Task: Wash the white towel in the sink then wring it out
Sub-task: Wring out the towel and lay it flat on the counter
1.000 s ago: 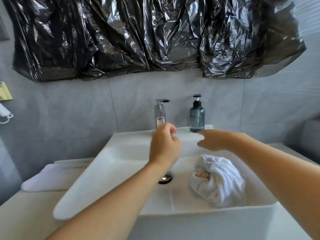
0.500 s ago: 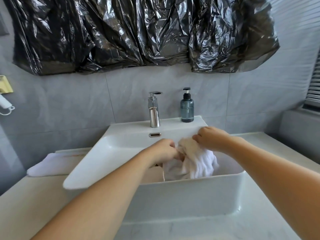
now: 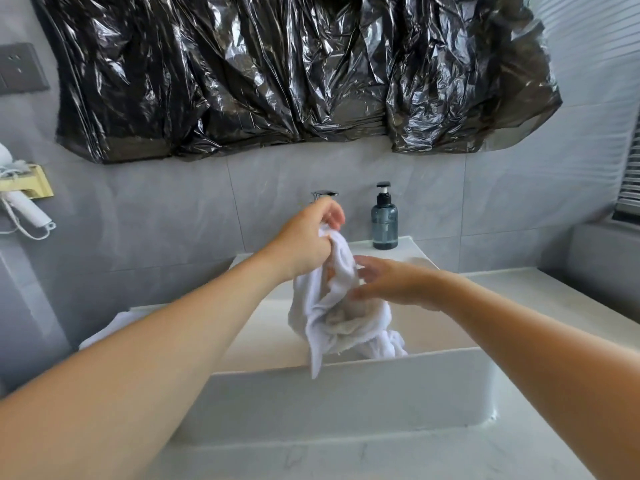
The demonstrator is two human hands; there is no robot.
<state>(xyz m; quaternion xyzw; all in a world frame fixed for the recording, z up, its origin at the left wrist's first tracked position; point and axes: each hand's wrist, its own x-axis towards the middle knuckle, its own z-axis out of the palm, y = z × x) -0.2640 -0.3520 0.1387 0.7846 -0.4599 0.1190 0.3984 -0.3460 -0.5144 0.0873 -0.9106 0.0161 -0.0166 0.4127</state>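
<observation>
The left hand (image 3: 308,237) grips the top of the white towel (image 3: 332,306), fingers curled round the bunched cloth, and holds it raised above the white rectangular sink (image 3: 346,393). The towel hangs from this grip. Its lower folds reach down inside the basin, and 1 corner drapes in front of the near wall. A beige patch shows among the folds.

The right hand (image 3: 391,285) lies against the right side of the hanging towel. Its fingers are blurred; whether they pinch the cloth or only touch it cannot be told.

The chrome faucet (image 3: 323,194) shows just above the left hand. A dark blue pump bottle (image 3: 384,223) stands upright on the rear ledge. Black plastic sheeting (image 3: 294,71) covers the upper wall.
</observation>
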